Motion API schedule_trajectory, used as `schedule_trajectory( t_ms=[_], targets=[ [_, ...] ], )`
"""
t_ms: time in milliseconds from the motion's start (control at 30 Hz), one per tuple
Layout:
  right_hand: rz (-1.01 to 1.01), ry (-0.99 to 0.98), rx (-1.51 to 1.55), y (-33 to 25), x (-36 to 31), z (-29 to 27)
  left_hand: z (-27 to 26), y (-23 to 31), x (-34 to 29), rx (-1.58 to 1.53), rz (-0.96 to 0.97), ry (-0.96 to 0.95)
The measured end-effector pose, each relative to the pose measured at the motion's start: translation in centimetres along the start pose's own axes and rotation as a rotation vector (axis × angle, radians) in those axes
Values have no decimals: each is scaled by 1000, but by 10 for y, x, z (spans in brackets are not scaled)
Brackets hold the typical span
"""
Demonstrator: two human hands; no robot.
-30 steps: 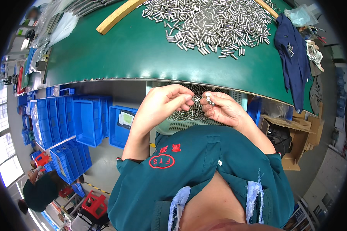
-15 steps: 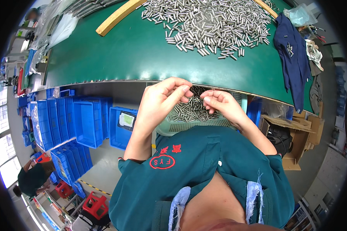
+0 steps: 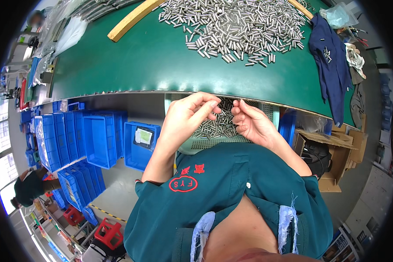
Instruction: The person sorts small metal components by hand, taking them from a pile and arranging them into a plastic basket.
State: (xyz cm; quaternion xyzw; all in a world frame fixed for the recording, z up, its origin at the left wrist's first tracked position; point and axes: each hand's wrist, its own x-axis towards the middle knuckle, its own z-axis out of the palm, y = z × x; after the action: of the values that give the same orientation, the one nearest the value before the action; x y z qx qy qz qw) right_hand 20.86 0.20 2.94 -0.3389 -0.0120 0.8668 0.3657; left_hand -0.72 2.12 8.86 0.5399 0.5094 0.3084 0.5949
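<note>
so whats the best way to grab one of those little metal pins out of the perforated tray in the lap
Pinch a single pin across its round barrel near the middle, thumb and forefinger coming from above. The pins lie flat, heaped and crossing in the perforated tray, so their ends are mostly hemmed in, while the top ones show bare sides. The left hand and right hand hover right over them.

A white-and-green label (image 3: 143, 136) lies in the blue bin (image 3: 140, 148) under the green table (image 3: 131, 65), with a brown cardboard box (image 3: 336, 174) right of it.

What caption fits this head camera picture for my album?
Left hand and right hand pinch fingertips over a perforated tray of metal pins, below a green table.
</note>
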Motion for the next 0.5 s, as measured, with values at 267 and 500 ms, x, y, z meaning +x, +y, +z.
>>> schedule_trajectory(
  t_ms=[267,500],
  targets=[
    [125,-250,276,1,11,-15,3,-6,-1,-2,-20,-19],
    [187,-252,416,4,-17,-33,4,-13,2,2,-30,-44]
  ],
)
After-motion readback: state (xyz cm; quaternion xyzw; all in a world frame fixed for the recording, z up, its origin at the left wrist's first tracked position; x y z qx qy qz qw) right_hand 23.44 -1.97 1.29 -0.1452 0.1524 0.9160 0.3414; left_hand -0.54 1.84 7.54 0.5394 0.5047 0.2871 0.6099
